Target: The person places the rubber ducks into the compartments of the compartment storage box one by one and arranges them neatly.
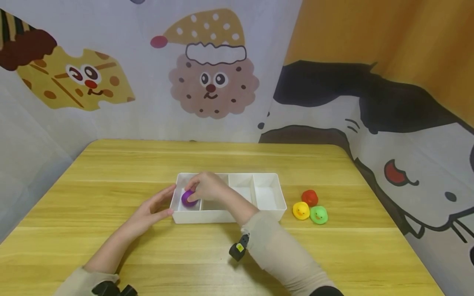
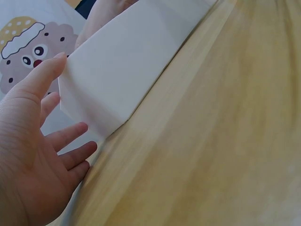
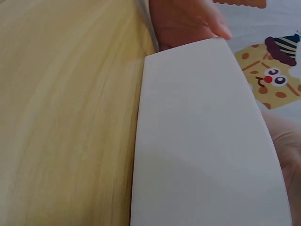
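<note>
The right hand [image 1: 208,187] pinched the purple toy [image 1: 188,200] within the white tray's [image 1: 207,217] leftmost compartment while the left hand [image 1: 146,213], loosely spread, touched that end, where a hard nudge might have slid the tray, though the pinch partly hid the toy, leaving its contact with the bottom unclear.

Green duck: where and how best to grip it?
On the green duck, likely pinch the rounded body front to back, coming from above right: the yellow duck crowds its left, the red toy sits behind-left, its right side is free.
</note>
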Demonstrator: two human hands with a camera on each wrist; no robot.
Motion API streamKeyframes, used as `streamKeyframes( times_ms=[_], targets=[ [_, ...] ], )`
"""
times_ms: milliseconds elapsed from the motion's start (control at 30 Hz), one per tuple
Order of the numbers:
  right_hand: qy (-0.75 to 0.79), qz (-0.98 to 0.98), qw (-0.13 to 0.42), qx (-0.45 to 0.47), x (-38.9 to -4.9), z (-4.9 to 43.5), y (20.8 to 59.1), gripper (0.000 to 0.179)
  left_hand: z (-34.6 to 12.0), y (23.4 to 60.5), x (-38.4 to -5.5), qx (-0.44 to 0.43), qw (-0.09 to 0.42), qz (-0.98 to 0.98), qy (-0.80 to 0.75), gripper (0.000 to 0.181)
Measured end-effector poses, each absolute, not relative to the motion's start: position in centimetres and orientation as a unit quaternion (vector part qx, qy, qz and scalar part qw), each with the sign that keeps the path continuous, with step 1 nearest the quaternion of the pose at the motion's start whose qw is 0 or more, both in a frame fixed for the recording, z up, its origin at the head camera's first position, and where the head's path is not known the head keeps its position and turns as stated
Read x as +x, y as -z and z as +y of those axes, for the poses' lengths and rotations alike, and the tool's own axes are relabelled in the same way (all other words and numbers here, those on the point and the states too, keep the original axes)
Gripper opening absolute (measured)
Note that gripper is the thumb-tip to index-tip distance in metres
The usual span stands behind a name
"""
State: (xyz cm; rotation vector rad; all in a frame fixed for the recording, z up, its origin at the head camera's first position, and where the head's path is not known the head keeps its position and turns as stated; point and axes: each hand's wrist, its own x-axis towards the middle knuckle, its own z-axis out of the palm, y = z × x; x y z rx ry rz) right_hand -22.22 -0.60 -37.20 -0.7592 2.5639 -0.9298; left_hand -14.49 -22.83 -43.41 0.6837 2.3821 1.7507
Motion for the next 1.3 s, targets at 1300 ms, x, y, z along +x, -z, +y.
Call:
streamKeyframes(
  times_ms=[1300],
  targets=[
    [0.456,0.847,-0.011,-0.271,-16.2,10.1,33.8,0.024,-22.8,43.5,-14.7,0.223,0.042,0.787,-0.574,0.063]
  ],
)
